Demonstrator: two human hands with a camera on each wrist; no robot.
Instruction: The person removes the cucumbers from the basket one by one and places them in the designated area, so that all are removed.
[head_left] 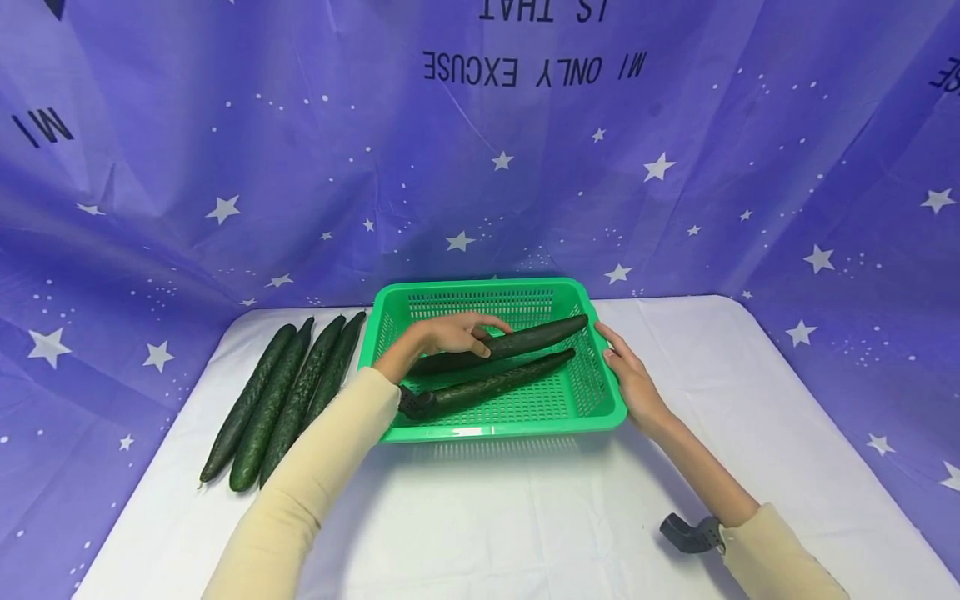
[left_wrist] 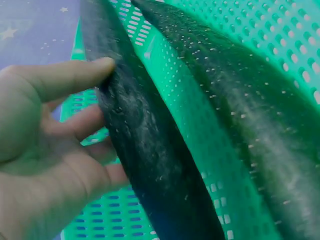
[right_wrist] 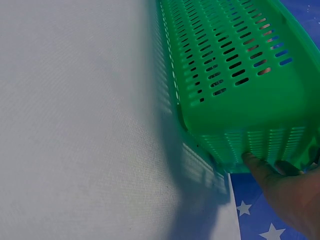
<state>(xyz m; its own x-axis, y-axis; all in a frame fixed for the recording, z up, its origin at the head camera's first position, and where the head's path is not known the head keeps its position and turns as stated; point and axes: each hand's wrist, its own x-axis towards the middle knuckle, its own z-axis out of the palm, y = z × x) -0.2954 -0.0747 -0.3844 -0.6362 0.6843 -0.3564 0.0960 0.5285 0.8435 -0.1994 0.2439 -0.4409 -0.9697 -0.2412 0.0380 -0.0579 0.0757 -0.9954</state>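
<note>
My left hand (head_left: 455,335) reaches into a green perforated plastic basket (head_left: 502,432) and pinches a long dark-green cucumber (head_left: 542,334). In the left wrist view, its thumb lies on the cucumber (left_wrist: 145,125) and the other fingers are partly hidden behind it. A second cucumber (head_left: 495,386) lies in the basket, nearer the front and beside the held one. At the basket's right end, my right hand (head_left: 632,379) touches the outer wall with extended fingers. The right wrist view shows its fingertips (right_wrist: 251,159) against that wall.
Several cucumbers (head_left: 258,408) lie side by side on the white-covered table (head_left: 480,517), left of the basket. A purple star-printed cloth (head_left: 480,183) hangs behind and at both sides. A dark curved device (head_left: 688,533) is on the right wrist, another (head_left: 416,403) on the left.
</note>
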